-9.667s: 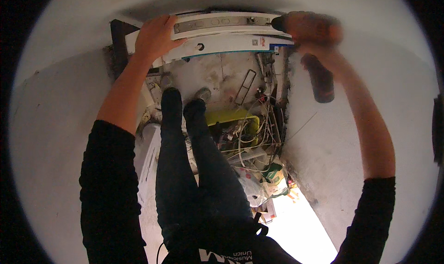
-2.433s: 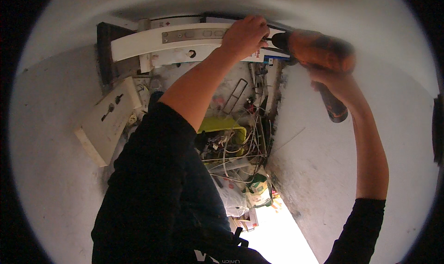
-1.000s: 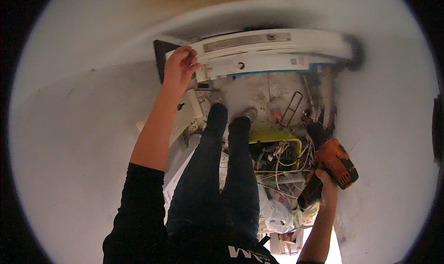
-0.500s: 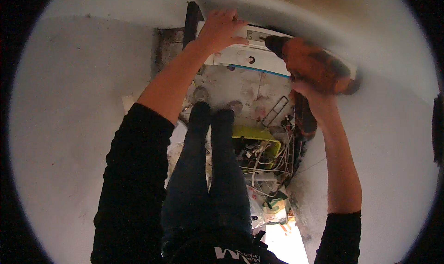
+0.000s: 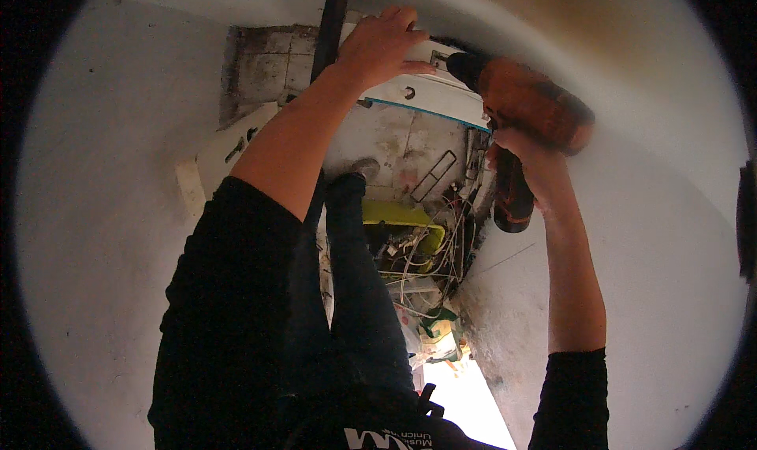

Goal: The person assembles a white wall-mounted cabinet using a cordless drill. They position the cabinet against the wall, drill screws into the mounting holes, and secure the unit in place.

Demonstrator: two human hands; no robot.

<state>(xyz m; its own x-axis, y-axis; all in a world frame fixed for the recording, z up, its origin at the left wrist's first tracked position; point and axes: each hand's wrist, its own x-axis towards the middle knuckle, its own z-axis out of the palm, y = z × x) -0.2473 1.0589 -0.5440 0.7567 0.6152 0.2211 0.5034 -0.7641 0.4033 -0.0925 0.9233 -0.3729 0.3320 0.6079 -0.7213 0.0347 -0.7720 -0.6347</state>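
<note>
My left hand (image 5: 382, 48) is curled over a long white panel (image 5: 438, 95) against the wall, its thumb stretched to the right along the face. The panel has a dark round hole and a blue strip along its lower edge. A small metal plate (image 5: 439, 58) sits on it just right of my left thumb. My right hand (image 5: 530, 157) is wrapped round the handle of an orange and black cordless drill (image 5: 528, 99). The drill's black chuck points left at the metal plate; whether the bit touches it is hidden. A dark upright bar (image 5: 331, 28) stands beside my left hand.
Below lies a yellow-green bin (image 5: 394, 211) with tangled cables (image 5: 426, 257). A wire frame (image 5: 434, 175) rests on the tiled floor. Plastic bags (image 5: 438, 336) lie nearer me. A white board with slots (image 5: 233, 146) leans at left. Pale walls close in on both sides.
My view has shifted, and the slotted white board at left now shows more. The drill's chuck is closer to my left thumb, over more of the metal plate. Both hands keep their holds.
</note>
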